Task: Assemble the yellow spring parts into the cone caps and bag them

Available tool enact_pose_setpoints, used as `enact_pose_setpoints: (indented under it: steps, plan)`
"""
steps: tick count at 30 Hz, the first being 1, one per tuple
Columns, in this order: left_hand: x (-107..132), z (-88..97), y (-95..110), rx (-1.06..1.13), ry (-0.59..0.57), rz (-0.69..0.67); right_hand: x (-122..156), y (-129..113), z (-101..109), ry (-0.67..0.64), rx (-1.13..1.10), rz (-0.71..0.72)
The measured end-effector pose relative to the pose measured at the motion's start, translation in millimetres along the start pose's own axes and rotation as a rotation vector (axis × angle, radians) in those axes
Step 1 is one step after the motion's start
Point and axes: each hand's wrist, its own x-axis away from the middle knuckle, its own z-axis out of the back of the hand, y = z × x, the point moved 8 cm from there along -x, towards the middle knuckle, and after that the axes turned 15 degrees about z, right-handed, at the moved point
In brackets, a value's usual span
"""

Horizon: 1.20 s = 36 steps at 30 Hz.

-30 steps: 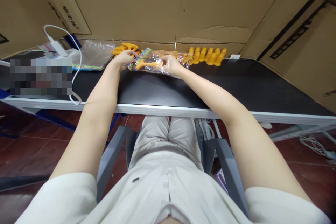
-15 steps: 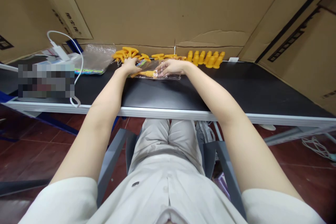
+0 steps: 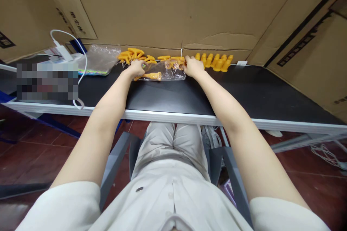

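Note:
A clear plastic bag [image 3: 173, 75] lies flat on the black table, with a yellow-orange plastic piece [image 3: 153, 76] showing at its left part. My left hand [image 3: 137, 68] is closed on the bag's left end. At the far right end of the bag, my right hand [image 3: 194, 66] has its fingers curled beside small yellow-orange pieces [image 3: 173, 64]; what they grip is hidden. Behind my left hand is a pile of yellow-orange T-shaped handles [image 3: 134, 53]. Several yellow-orange flared cylinders [image 3: 217, 61] stand upright just right of my right hand.
More clear bags with a colourful edge [image 3: 99, 61] lie to the left. Near them are a white adapter [image 3: 63, 53] and a looping white cable [image 3: 86, 57]. Cardboard walls [image 3: 162, 11] enclose the table's back and sides. A metal edge [image 3: 173, 116] runs along the front.
My right hand has moved off the middle of the bag to the right, to the bag's end and the small pieces. My left hand stays at the bag's left end.

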Motion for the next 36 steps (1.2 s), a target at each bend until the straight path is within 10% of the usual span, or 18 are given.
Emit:
enact_pose_setpoints:
  steps: [7, 14, 21, 30, 36]
  plan:
    - [16, -0.6, 10, 0.094, -0.061, -0.02, -12, 21, 4, 0.189, -0.102, -0.04]
    - [26, -3.5, 15, 0.141, -0.103, 0.018, 0, 46, 62, 0.392, -0.221, -0.066]
    - [29, -5.7, 16, 0.202, -0.096, 0.027, 29, 0, 128, 0.443, -0.449, 0.122]
    - [35, -4.3, 19, 0.162, -0.106, 0.01, 24, -11, 85, 0.052, -0.578, 0.265]
    - [24, -7.2, 14, 0.198, -0.119, -0.039, 4, -11, 32, 0.142, -0.534, 0.234]
